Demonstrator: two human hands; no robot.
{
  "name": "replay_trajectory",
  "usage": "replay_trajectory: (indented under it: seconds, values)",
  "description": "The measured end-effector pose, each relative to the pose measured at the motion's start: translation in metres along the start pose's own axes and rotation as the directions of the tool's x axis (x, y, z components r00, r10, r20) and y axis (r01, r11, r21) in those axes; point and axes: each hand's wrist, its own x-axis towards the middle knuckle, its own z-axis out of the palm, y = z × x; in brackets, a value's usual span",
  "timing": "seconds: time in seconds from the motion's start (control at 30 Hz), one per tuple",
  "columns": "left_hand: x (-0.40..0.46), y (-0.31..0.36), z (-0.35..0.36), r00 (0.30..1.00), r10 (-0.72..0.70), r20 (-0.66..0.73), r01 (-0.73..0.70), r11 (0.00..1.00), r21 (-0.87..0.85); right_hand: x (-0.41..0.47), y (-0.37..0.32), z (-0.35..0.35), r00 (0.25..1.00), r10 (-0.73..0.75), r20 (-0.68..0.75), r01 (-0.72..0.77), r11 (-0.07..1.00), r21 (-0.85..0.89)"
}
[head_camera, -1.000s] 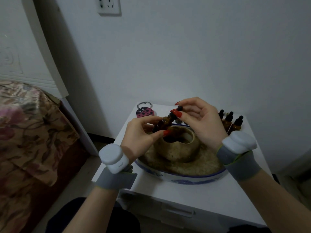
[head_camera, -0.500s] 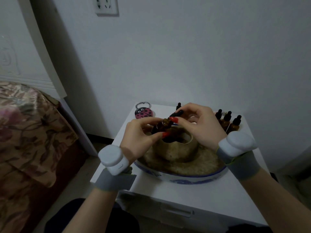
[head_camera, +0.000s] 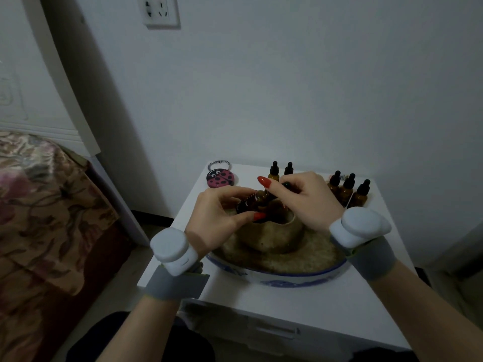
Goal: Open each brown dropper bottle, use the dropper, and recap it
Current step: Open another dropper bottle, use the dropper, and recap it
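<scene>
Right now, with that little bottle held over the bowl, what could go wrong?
The left hand grips the bottle tilted, so liquid might spill once the cap loosens.

The right hand pinches the cap above the bowl; if it slips, the cap could drop in.

Three bottles stand close behind that hand; a backward twist of the wrist might topple them.

On the table (head_camera: 287, 304) in front of you stands the bowl (head_camera: 277, 276), with the pot (head_camera: 271, 239) in its middle. Behind the bowl you have two bottles (head_camera: 274, 173), three more bottles (head_camera: 347, 190) at the right, and the ladybug tag (head_camera: 220, 178) at the left. The bed (head_camera: 39, 205) lies left of the table.
</scene>
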Motion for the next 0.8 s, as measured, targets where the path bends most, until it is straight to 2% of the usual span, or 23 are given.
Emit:
replay_trajectory:
  seconds: [0.17, 0.3, 0.53, 0.8]
  values:
    - [0.003, -0.008, -0.001, 0.999, -0.028, -0.044, 0.029, 0.999, 0.021, 0.001, 0.000, -0.003, 1.000, 0.023, 0.006, -0.023, 0.998, 0.050]
    - [0.005, -0.015, -0.002, 0.994, -0.059, -0.095, 0.061, 0.998, 0.011, 0.001, 0.003, -0.008, 0.997, -0.033, 0.065, 0.025, 0.992, 0.122]
    - [0.005, -0.017, -0.001, 0.994, -0.045, -0.097, 0.047, 0.999, 0.019, 0.000, 0.002, -0.009, 0.992, -0.115, 0.052, 0.113, 0.993, 0.039]
    - [0.002, -0.007, 0.001, 0.998, 0.010, -0.061, -0.008, 1.000, 0.031, -0.001, 0.003, -0.007, 0.996, -0.090, 0.010, 0.090, 0.996, -0.023]
